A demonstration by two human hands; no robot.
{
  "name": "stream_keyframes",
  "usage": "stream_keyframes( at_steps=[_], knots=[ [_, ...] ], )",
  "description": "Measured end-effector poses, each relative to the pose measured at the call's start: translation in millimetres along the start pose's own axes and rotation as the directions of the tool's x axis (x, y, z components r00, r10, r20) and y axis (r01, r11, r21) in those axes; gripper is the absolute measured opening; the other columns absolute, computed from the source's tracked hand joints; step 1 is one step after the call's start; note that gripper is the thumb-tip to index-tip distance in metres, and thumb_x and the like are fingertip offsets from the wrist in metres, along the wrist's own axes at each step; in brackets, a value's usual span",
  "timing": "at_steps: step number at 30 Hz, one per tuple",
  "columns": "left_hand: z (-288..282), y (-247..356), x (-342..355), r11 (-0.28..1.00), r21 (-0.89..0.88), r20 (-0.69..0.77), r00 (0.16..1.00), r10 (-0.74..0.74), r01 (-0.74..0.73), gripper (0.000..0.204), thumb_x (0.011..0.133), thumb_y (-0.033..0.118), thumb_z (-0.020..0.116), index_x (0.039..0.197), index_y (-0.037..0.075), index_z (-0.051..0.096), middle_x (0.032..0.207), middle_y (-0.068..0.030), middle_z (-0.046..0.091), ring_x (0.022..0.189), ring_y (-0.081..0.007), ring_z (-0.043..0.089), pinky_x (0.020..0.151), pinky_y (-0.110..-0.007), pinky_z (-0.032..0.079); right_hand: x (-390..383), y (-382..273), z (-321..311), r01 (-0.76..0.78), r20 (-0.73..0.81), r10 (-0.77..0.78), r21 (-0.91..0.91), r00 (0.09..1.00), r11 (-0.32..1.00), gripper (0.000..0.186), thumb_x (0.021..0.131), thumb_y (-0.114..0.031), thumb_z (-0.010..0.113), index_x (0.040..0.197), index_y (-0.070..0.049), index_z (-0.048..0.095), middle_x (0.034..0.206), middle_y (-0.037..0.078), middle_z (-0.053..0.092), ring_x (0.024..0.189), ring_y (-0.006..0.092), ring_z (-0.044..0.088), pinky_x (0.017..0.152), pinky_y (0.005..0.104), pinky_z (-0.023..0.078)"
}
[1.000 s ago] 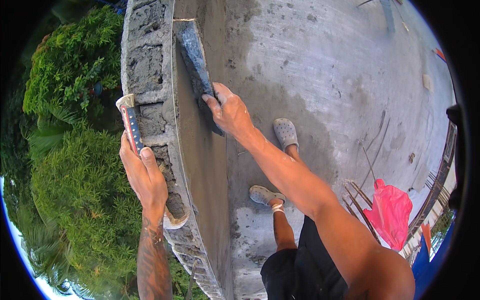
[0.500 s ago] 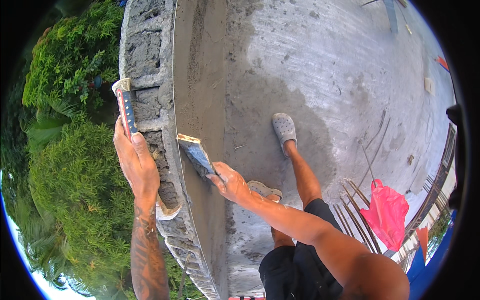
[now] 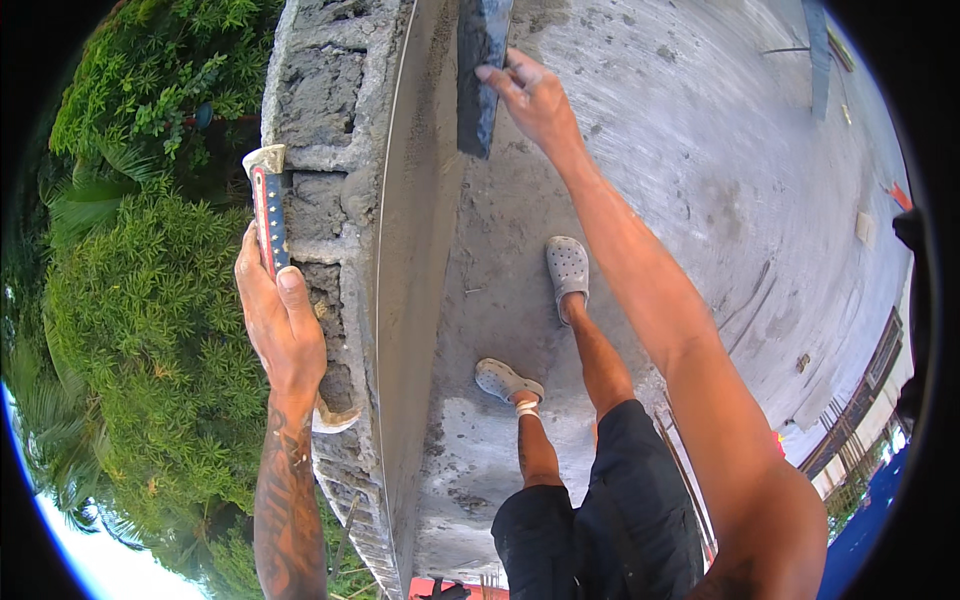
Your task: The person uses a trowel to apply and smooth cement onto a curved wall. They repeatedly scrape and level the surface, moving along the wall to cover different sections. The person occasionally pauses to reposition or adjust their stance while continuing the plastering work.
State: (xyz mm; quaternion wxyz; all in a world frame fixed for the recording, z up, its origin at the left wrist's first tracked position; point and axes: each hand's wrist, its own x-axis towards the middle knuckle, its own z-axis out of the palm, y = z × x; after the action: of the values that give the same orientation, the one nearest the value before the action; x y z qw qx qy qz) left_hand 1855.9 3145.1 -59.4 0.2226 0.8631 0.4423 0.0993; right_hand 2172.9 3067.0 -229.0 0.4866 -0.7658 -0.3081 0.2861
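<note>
My left hand (image 3: 285,325) rests along the top of a hollow-block wall (image 3: 318,205), its fingers over the outer edge. It closes on a tool handle (image 3: 268,215) patterned in blue and red with white stars; the tool's working end cannot be made out. A curved cream piece (image 3: 335,418) shows by my wrist, perhaps part of the same tool. Far ahead, my right hand (image 3: 538,105) grips a long, flat, grey-blue float (image 3: 482,85) by its edge. The float hangs beside the smooth grey plastered face (image 3: 415,210) of the wall; whether it touches is unclear.
Green foliage (image 3: 150,300) fills the drop left of the wall. A thin pale line runs along the wall's edge. Two grey clogs (image 3: 568,265) are on my feet on the stained concrete floor (image 3: 690,130). A flat grey strip (image 3: 817,60) lies at the far right.
My right hand has carried the float forward along the wall, away from me, and my arm is stretched out. My left hand keeps its place on the wall top.
</note>
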Motion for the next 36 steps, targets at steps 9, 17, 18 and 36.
stream_keyframes(
  at_steps=[9,17,18,36],
  knots=[
    [-4,2,5,0.999,-0.013,-0.01,0.999,0.041,-0.042,0.071,0.106,0.054,0.036,0.146,-0.004,0.039,0.144,-0.0261,0.047,0.133,-0.0427,0.046,0.112,-0.049,0.037,-36,-38,37,0.059,-0.049,-0.056,0.063,0.997,0.996,0.027,0.1,-0.028,0.066,0.115,-0.005,0.066,0.077,0.006,0.062,0.069,0.0139,0.052,0.066,0.0313,0.047],
    [2,-8,-4,0.999,-0.035,-0.079,0.997,0.023,-0.026,0.07,0.105,0.058,0.037,0.143,0.0,0.045,0.142,-0.0238,0.05,0.133,-0.0416,0.047,0.11,-0.048,0.039,-247,-51,103,-0.126,0.177,0.087,0.224,0.98,0.966,0.014,0.097,-0.01,0.063,0.109,-0.002,0.062,0.09,0.016,0.062,0.074,0.0307,0.061,0.069,0.0366,0.05],
    [3,-9,-3,0.998,-0.038,-0.093,0.995,0.038,-0.041,0.071,0.105,0.058,0.037,0.143,0.0,0.046,0.142,-0.0234,0.05,0.133,-0.0414,0.047,0.11,-0.048,0.039,-270,-55,110,-0.11,0.169,0.066,0.264,0.983,0.958,0.014,0.097,-0.009,0.063,0.11,-0.002,0.062,0.09,0.016,0.062,0.074,0.0313,0.061,0.07,0.0362,0.05],
    [38,171,-336,0.387,-0.795,-0.032,0.604,-0.796,0.468,0.017,0.099,0.012,0.061,0.105,-0.002,0.069,0.101,-0.0129,0.074,0.095,-0.0244,0.072,0.086,-0.035,0.054,-407,-23,-39,-0.799,0.65,0.516,0.252,0.558,0.546,0.03,0.103,-0.012,0.058,0.13,-0.001,0.053,0.123,0.01,0.063,0.11,0.021,0.065,0.095,0.0358,0.057]
  ],
)
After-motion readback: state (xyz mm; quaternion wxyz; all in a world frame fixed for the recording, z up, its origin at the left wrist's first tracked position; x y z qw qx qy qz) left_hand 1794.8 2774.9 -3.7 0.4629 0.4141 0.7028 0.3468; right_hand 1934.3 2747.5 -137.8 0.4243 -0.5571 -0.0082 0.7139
